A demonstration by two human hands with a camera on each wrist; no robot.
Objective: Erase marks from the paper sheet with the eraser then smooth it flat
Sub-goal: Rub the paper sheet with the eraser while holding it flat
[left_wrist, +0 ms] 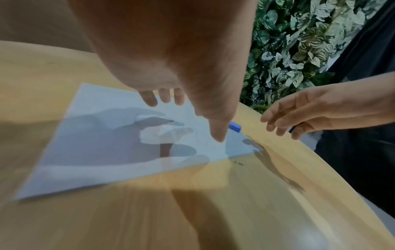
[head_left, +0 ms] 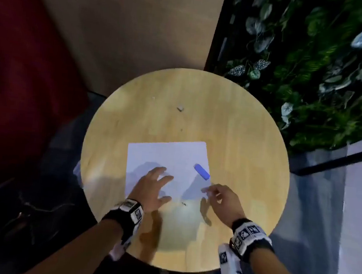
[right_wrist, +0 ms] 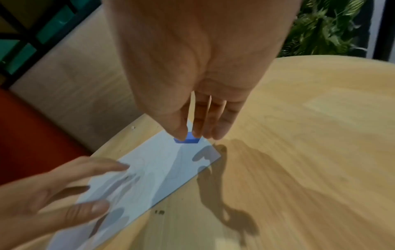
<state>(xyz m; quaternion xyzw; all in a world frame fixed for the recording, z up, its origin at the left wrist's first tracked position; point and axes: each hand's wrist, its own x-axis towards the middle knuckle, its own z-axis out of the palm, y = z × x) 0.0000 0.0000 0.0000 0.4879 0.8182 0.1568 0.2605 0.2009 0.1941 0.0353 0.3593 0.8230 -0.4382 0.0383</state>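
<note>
Paper sheet (head_left: 167, 157) lies flat on the round bench (head_left: 242, 129), its near part under the spread, empty left hand (head_left: 150, 189). Eraser (head_left: 202, 172) rests near the sheet's right edge, just beyond the loosely open, empty right hand (head_left: 222, 201). Thin, light paper likely slides and creases; pin it flat. Pinch the small, firm eraser by its long sides.

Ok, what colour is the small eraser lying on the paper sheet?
Blue; the small block eraser shows best in the head view.
</note>
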